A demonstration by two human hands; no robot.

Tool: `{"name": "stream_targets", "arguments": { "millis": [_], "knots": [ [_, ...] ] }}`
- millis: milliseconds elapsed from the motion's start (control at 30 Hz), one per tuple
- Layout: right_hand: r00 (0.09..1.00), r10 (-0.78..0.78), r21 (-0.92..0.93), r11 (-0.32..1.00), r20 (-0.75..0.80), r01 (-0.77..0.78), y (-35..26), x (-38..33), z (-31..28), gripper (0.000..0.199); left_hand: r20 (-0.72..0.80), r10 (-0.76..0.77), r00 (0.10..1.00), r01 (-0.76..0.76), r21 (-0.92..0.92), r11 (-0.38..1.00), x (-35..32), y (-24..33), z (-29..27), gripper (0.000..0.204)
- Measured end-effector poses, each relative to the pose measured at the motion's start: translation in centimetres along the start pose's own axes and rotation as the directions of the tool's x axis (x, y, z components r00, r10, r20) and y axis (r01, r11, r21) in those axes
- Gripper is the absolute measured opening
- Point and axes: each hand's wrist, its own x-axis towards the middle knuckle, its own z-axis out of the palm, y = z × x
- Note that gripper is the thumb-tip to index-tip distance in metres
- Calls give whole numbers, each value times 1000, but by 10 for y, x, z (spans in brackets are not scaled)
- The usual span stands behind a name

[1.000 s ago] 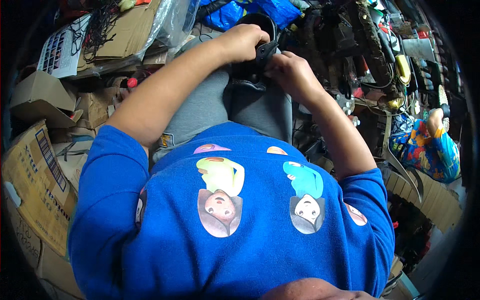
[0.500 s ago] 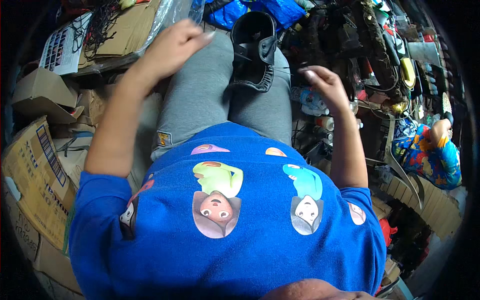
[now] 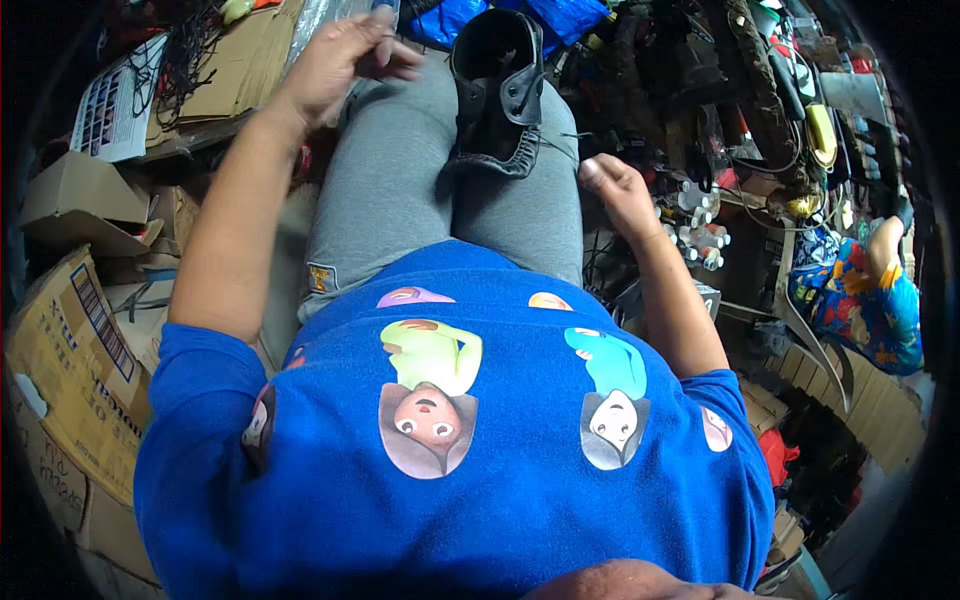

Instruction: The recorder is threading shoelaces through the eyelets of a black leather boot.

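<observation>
A black leather shoe upper [image 3: 500, 100], open at the top and with a puckered, gathered edge at its near end, rests across my thighs. Round metal fasteners show on its side flap. A thin dark thread [image 3: 562, 134] runs from it over my right thigh. My left hand [image 3: 350, 60] is raised beside my left knee, apart from the upper, its fingers curled and slightly blurred. Beside my right thigh, my right hand [image 3: 618, 190] has its thumb and fingers pressed together. Whatever either hand pinches is too small to make out.
Flattened cardboard [image 3: 235, 70] with black cords lies at the far left, above an open carton [image 3: 85, 200]. Small bottles [image 3: 700, 225] stand to the right of my right hand. Tools and clutter fill the far right, where another person's colourful sleeve [image 3: 865, 305] shows. Blue plastic [image 3: 570, 22] lies beyond my knees.
My left hand has turned, with its fingers now curled differently. My right hand has dropped slightly nearer and left, closer to my thigh. The upper has shifted a little in view.
</observation>
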Motion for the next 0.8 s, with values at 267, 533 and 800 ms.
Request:
{"name": "stream_targets", "arguments": {
  "millis": [267,533,800],
  "knots": [
    [968,238,823,532,78,-197,2,-8,-10,60,365,12,931,-343,865,366,46,-6,83,57],
    [986,-169,-147,975,-2,166,-73,-7,-5,32,585,-189,789,-314,648,694,35,-20,91,37],
    [925,-122,-548,775,359,315,-109,12,19,24,606,-173,776,-407,691,597,36,-20,86,38]
  ]
}}
